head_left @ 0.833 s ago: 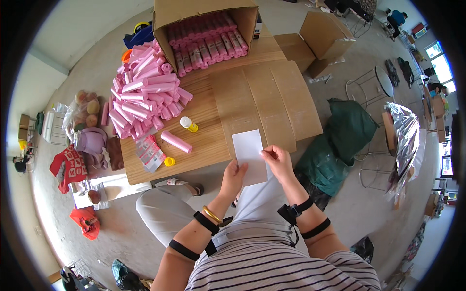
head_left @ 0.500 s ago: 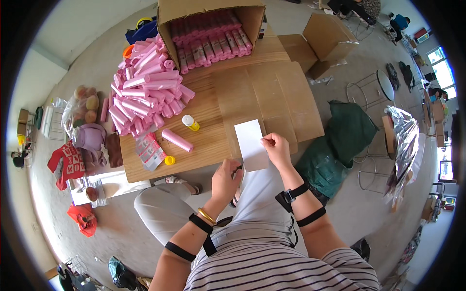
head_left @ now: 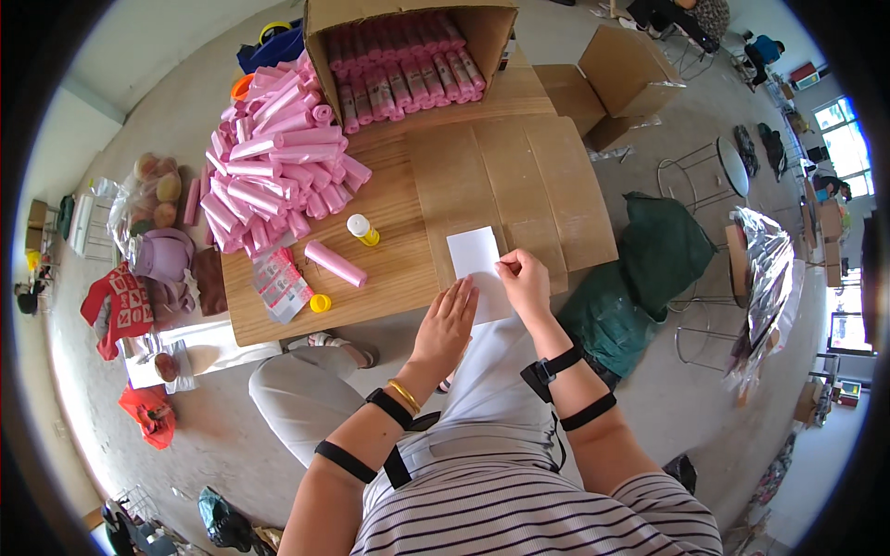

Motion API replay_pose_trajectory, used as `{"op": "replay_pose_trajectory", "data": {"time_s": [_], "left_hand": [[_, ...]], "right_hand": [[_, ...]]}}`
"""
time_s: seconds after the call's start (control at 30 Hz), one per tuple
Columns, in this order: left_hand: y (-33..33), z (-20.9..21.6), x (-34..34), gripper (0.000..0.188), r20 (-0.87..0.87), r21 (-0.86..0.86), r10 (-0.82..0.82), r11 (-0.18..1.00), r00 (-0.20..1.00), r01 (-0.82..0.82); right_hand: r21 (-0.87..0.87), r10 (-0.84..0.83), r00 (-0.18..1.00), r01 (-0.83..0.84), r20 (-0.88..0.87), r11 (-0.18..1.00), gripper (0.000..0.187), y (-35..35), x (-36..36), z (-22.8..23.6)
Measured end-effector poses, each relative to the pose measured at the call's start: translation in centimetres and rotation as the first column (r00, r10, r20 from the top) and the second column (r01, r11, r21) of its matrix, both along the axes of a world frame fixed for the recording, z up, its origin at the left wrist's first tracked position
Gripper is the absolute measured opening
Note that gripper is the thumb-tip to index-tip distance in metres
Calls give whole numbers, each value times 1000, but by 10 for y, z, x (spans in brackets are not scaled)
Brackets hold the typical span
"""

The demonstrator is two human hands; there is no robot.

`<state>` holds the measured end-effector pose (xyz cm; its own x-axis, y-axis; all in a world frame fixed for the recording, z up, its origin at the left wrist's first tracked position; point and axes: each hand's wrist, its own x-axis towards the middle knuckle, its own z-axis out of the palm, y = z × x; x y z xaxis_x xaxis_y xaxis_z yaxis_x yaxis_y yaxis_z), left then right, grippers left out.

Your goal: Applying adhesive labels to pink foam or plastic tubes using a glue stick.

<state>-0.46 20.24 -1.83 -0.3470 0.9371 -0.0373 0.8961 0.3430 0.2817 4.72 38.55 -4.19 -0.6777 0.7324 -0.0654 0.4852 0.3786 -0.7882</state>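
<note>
A plain white rectangular paper (head_left: 474,250) lies partly over the near edge of a flattened cardboard sheet (head_left: 514,176) and reaches toward my lap. My right hand (head_left: 527,285) pinches its right edge between thumb and fingers. Flat across the paper's left side rests my left hand (head_left: 448,320), its fingers stretched out and holding nothing. Left of the cardboard stand a small white-and-yellow tube (head_left: 362,230), a single pink roll (head_left: 335,263), a yellow cap (head_left: 320,303) and a few printed pink-and-white labels (head_left: 281,283).
A big heap of pink rolls (head_left: 269,167) covers the table's left side. Behind it an open carton (head_left: 408,18) holds stacked labelled pink rolls. Right of the wooden table (head_left: 389,278) are a dark green sack (head_left: 640,269), an open box (head_left: 626,69) and a round stool (head_left: 731,167).
My left hand has moved up and right, uncurling from bent fingers to lie flat on the paper. My right hand keeps its pinch, shifted slightly.
</note>
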Motion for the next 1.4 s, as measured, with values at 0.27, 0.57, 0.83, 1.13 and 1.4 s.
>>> {"op": "replay_pose_trajectory", "data": {"time_s": [0.27,0.57,0.83,1.13,1.4], "left_hand": [[6,-8,6,62,-248,-68,-24,998,968,7],[7,-1,15,51,-366,-238,-141,970,920,54],[7,-27,18,52,-472,-59,13,997,881,-46],[7,-8,12,56,-457,-164,-71,987,886,-6],[14,17,-8,88,-94,-106,0,994,996,-10]], "right_hand": [[291,198,975,-219,99,931,25,-5,-21,28],[224,702,707,-673,-83,704,42,-62,-159,18],[-531,528,726,-685,-440,499,43,-35,-131,54],[-641,12,958,-200,-286,741,40,45,29,97],[-708,7,954,-228,-301,669,36,15,15,45]]}}
